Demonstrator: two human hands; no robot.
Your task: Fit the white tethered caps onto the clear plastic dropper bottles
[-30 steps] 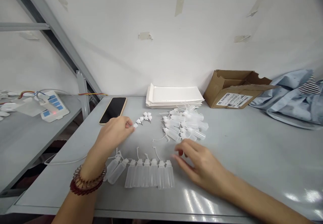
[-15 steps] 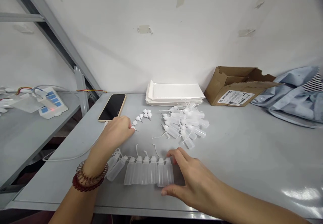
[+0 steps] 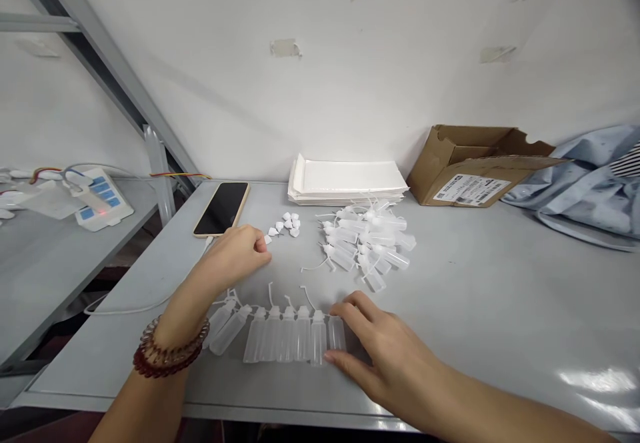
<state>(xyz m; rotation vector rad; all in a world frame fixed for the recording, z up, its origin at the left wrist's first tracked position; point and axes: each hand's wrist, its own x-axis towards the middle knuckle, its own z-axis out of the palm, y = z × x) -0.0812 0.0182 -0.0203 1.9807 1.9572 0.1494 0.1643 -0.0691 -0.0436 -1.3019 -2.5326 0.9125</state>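
Beside the small white caps (image 3: 292,224), my left hand (image 3: 233,256) has its fingers curled together. Whatever its fingertips pinch, if anything, is hidden from the camera. My right hand (image 3: 383,346) has its thumb at the base and its fingers at the top of a clear plastic dropper bottle (image 3: 337,334), at the right end of a row. To the left lie several similar bottles (image 3: 287,338), side by side, some with thin white strap caps sticking up. The two leftmost bottles (image 3: 230,331) lean at a slant.
A pile of clear bottles (image 3: 370,240) lies mid-table, before a stack of white trays (image 3: 347,180). A phone (image 3: 223,210) with a white cable lies at left. An open cardboard box (image 3: 480,166) and blue cloth (image 3: 590,186) sit at right; a power strip (image 3: 105,200) is far left.
The rightmost bottle has separated slightly from its neighbour, with my right hand around it. The nearest white caps have shifted closer to the others beside my left hand. The view has tilted slightly.
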